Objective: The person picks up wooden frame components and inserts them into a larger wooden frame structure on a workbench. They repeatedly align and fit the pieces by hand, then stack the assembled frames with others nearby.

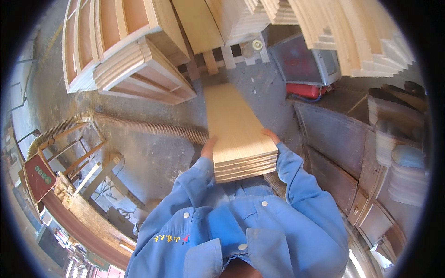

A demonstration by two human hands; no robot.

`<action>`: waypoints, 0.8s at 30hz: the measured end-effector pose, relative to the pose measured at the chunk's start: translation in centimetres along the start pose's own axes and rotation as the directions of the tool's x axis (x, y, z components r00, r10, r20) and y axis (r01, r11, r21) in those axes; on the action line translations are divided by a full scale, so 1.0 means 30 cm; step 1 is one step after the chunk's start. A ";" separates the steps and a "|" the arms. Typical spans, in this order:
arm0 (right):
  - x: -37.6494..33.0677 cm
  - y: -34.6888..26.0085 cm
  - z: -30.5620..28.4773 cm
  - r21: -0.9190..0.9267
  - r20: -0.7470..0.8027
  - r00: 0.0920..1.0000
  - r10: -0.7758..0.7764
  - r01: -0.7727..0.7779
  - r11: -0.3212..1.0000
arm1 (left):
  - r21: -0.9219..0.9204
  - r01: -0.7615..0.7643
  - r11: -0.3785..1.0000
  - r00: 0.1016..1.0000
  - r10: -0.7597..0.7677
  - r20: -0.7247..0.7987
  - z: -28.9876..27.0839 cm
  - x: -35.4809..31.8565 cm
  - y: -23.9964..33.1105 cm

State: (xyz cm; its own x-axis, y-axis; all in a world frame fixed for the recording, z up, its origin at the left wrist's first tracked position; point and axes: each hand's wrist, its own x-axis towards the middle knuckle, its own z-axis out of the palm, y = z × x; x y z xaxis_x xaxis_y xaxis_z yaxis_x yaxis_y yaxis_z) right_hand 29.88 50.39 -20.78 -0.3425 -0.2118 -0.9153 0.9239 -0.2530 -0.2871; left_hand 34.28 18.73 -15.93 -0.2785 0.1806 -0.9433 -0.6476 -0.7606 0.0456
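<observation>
In front of my body I carry a stack of long, pale wooden boards [238, 123], several layers thick, with its near ends close to my waist. My left hand [209, 147] grips the left edge of the stack, and my right hand [271, 135] grips the right edge. Both hands are closed against the sides, with part of the fingers hidden by the wood. The far end of the stack points away from me, toward the piled panels.
Framed wooden panels [143, 76] stand at the far left, and stacked boards [347, 32] at the far right. A corrugated hose [148, 125] crosses the floor from a machine with a red panel [41, 176]. A red cylinder [302, 90] lies by a grey metal box [296, 60]; dark cabinets [333, 139] stand right.
</observation>
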 end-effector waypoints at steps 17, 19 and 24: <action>-0.019 -0.323 0.068 -0.034 0.005 0.998 0.058 -0.058 0.998 | 0.004 0.054 0.999 0.994 -0.054 0.093 0.263 -0.122 0.133; -0.038 -0.377 0.013 -0.031 0.055 0.996 0.069 -0.068 0.997 | 0.021 0.019 1.000 0.996 -0.021 0.090 0.306 -0.112 0.127; -0.023 -0.535 -0.183 -0.121 0.074 0.997 -0.024 0.033 0.992 | -0.004 -0.050 0.999 0.987 0.050 0.155 0.427 0.033 0.085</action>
State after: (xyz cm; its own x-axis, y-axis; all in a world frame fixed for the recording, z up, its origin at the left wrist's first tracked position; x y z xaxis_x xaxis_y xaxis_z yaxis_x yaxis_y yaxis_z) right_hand 16.22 59.79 -17.09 -0.3766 -0.2746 -0.8847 0.9258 -0.1438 -0.3495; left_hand 23.27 24.97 -12.54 -0.4169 0.2371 -0.8775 -0.6301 -0.7711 0.0910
